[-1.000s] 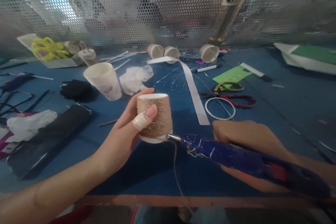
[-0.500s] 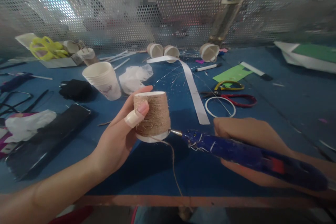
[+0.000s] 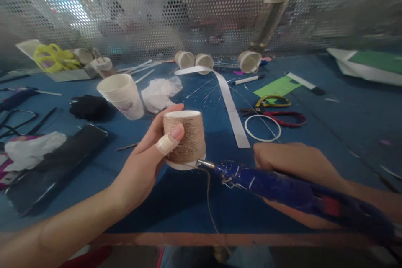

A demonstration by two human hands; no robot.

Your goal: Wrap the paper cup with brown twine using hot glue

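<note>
My left hand (image 3: 147,159) grips an upturned paper cup wrapped in brown twine (image 3: 185,136), thumb with a plaster pressed on its side. A loose end of twine (image 3: 210,201) hangs from the cup's lower rim toward the table edge. My right hand (image 3: 298,167) is closed round a blue glue gun (image 3: 282,190), whose metal tip touches the cup's lower rim.
On the blue table (image 3: 194,205) lie a stack of white paper cups (image 3: 121,94), red-handled scissors (image 3: 276,113), a white ring (image 3: 263,128), a long white strip (image 3: 230,106), a black slab (image 3: 53,167), yellow scissors (image 3: 52,57) and small cups (image 3: 249,62). A perforated metal screen (image 3: 157,8) stands behind.
The cup has turned a little in my left hand and shifted slightly right. The glue gun tip has come back against the cup's lower rim.
</note>
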